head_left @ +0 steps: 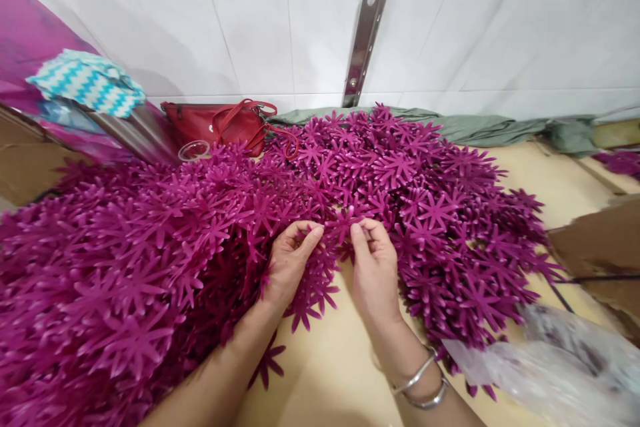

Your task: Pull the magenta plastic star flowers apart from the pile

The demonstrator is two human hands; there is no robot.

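Between my two hands, in the middle of the head view, is a purple star-shaped artificial flower piece with narrow petals. My left hand pinches a petal tip on its left side with thumb and forefinger. On the opposite side, my right hand pinches another petal tip, and two silver bangles circle that wrist. A big heap of like purple pieces lies to the left, partly under my left forearm. Another heap spreads behind and to the right of my right hand.
A red handbag stands at the back by the tiled wall, near a metal post with a blue-and-white cloth on it. Green cloth runs along the wall. Clear plastic and a cardboard box sit at the right on the yellowish table.
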